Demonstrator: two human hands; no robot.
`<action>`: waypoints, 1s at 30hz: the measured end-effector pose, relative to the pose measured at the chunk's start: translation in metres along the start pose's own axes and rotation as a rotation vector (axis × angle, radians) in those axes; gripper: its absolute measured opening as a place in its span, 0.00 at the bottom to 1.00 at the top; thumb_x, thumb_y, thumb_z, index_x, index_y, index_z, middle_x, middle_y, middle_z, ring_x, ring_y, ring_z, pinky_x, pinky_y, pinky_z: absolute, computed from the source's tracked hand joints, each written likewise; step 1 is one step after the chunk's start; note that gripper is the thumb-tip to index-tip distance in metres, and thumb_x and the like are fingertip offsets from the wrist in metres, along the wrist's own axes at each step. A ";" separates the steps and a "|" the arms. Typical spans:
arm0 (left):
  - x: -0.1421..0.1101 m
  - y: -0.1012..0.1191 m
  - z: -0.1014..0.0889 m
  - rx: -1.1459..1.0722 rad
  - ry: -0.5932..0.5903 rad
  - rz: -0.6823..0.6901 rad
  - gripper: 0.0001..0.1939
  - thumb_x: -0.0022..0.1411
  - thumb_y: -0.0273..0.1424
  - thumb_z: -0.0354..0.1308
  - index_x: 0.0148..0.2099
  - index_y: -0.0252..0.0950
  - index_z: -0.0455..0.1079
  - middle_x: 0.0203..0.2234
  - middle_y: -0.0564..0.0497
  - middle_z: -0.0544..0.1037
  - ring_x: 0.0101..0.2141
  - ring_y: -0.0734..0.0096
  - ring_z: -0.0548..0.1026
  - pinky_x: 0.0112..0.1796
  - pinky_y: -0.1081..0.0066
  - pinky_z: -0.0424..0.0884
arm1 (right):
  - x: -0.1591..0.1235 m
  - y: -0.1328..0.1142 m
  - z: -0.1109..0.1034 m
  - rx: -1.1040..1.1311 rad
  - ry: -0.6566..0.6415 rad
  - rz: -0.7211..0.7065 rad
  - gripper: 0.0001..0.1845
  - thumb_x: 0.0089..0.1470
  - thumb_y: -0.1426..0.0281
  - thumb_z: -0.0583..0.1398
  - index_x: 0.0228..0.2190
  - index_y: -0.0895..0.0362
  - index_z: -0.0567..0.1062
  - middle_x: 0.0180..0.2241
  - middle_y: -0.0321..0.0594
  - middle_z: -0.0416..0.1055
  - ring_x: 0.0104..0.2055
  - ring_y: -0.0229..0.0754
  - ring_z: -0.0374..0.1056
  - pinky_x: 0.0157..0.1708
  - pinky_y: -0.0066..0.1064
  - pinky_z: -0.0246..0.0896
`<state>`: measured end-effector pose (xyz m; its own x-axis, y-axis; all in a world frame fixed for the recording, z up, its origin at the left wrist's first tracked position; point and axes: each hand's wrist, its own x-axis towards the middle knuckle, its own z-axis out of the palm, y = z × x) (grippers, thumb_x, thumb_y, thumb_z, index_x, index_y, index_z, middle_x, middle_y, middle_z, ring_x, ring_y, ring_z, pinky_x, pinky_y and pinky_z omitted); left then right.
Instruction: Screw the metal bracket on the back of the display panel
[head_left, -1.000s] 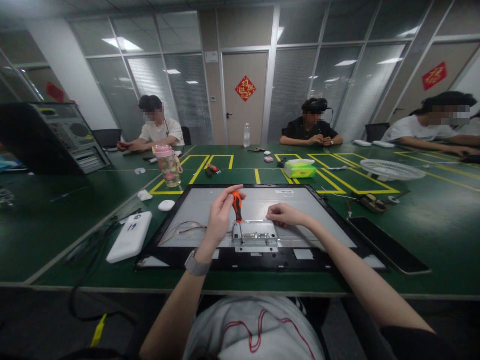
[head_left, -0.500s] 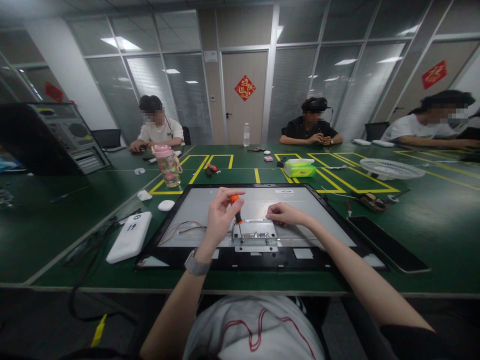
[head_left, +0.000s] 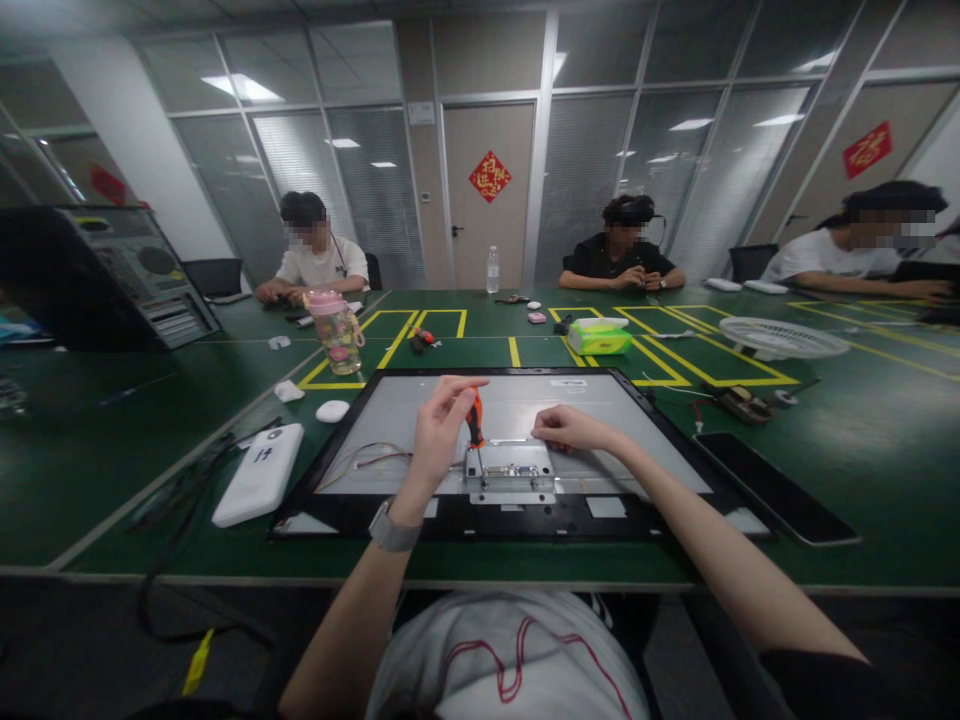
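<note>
My left hand [head_left: 436, 432] is closed round the handle of an orange and black screwdriver [head_left: 475, 424], which stands nearly upright. Its tip points down at the left part of a metal bracket [head_left: 531, 460] with connector ports along its front side. This bracket sits on the back of a display panel [head_left: 645, 440] in a black frame, lying flat before me. My right hand [head_left: 576, 430] rests by the bracket's upper right corner with fingers curled together; what they hold, if anything, is hidden. Thin wires [head_left: 382, 455] run from the bracket's left side across the panel.
To the panel's left lie a white power bank [head_left: 259, 475] and a white round case [head_left: 332, 411]; a pink-lidded bottle [head_left: 335, 335] stands behind. A black phone [head_left: 776, 490] lies at right. Further back are a green tissue pack [head_left: 600, 337], a computer case [head_left: 112, 270] and three people.
The screwdriver's handle has turned and tilted slightly in my left hand, whose fingers have shifted a little. My right hand stays in place.
</note>
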<state>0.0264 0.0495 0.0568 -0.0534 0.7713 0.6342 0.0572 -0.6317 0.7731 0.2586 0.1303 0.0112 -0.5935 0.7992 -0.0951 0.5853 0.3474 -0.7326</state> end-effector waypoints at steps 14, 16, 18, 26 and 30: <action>-0.001 0.000 0.002 -0.072 -0.026 -0.103 0.16 0.63 0.39 0.51 0.44 0.34 0.73 0.31 0.48 0.77 0.35 0.71 0.74 0.37 0.74 0.68 | 0.001 0.003 0.000 -0.001 -0.002 -0.005 0.18 0.51 0.56 0.56 0.25 0.59 0.66 0.17 0.31 0.61 0.17 0.31 0.56 0.16 0.23 0.54; -0.001 -0.001 0.002 -0.074 -0.020 -0.105 0.17 0.63 0.39 0.50 0.44 0.33 0.73 0.31 0.48 0.77 0.34 0.71 0.74 0.37 0.74 0.68 | 0.001 0.004 0.000 0.007 -0.001 -0.005 0.18 0.51 0.55 0.56 0.25 0.59 0.66 0.17 0.31 0.61 0.17 0.31 0.56 0.16 0.23 0.54; 0.000 -0.002 0.002 -0.075 -0.016 -0.111 0.17 0.63 0.39 0.50 0.44 0.33 0.73 0.30 0.48 0.76 0.33 0.72 0.73 0.36 0.74 0.68 | 0.001 0.004 0.000 0.009 0.000 -0.002 0.18 0.51 0.55 0.56 0.25 0.59 0.66 0.17 0.31 0.61 0.17 0.31 0.56 0.16 0.23 0.54; 0.000 0.000 0.001 -0.013 0.019 -0.077 0.13 0.62 0.38 0.53 0.41 0.35 0.73 0.25 0.52 0.72 0.28 0.76 0.69 0.33 0.76 0.65 | 0.001 0.003 0.001 0.008 -0.002 0.010 0.19 0.50 0.54 0.56 0.26 0.59 0.66 0.17 0.30 0.60 0.16 0.30 0.56 0.16 0.23 0.54; 0.001 0.002 0.002 -0.056 0.000 -0.086 0.12 0.60 0.37 0.55 0.40 0.35 0.73 0.30 0.50 0.74 0.32 0.74 0.72 0.35 0.75 0.68 | 0.001 0.002 0.001 0.007 -0.005 0.004 0.19 0.50 0.54 0.56 0.25 0.59 0.66 0.17 0.30 0.61 0.16 0.30 0.56 0.16 0.23 0.54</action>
<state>0.0287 0.0491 0.0584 -0.0558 0.8228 0.5655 -0.0032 -0.5666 0.8240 0.2589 0.1314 0.0094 -0.5935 0.7983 -0.1017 0.5842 0.3405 -0.7368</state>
